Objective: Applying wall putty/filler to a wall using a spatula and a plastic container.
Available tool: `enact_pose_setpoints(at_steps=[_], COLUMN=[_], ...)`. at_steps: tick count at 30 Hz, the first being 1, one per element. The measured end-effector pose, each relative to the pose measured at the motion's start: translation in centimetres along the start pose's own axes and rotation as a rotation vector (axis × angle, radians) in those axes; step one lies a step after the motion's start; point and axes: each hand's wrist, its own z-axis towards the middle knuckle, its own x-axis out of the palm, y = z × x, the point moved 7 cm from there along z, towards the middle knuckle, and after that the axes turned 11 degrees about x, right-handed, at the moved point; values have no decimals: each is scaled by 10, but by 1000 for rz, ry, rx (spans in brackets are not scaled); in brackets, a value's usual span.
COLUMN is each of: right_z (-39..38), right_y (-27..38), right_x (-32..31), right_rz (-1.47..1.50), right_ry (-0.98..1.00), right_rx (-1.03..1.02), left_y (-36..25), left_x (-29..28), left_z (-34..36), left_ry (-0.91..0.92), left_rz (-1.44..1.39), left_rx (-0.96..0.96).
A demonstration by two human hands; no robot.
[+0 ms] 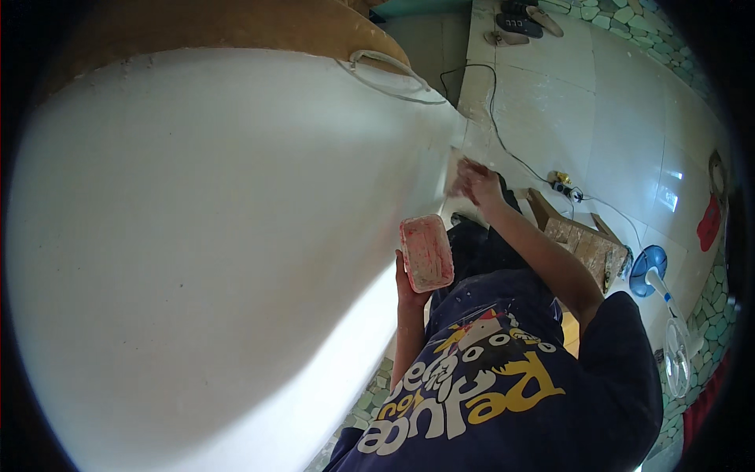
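My left hand [409, 295] grips a shallow rectangular tub [427, 253] by its side and lower edge. Pinkish-red with pale smears, the tub is tilted so that its inside shows. My right hand [478, 184] is to the right of and beyond the tub, close to the edge of a large white surface [204, 220]. Motion smears its fingers, and whether anything is in them cannot be made out. The white surface fills the left of the view, smooth with a few dark specks.
A brown band [212, 27] borders the white surface's far edge, near a pale looped cord [393, 79]. On the tiled floor [550, 102] lie a black cable [497, 118] and a power socket [568, 189]. A wooden stool [586, 244], a fan [651, 271] and shoes [523, 23] are also there.
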Motion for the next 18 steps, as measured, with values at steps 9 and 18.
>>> enact_pose_setpoints(at_steps=[9,18], right_z=[7,-21], right_y=[121,188], right_x=[110,96], right_rz=[-411,-131], right_ry=[-160,-158], right_rx=[-951,-1196], left_y=[-20,-24], left_x=[20,78], left_z=[-12,-20], left_ry=[-106,-176], left_rz=[235,330], left_rx=[-48,-136])
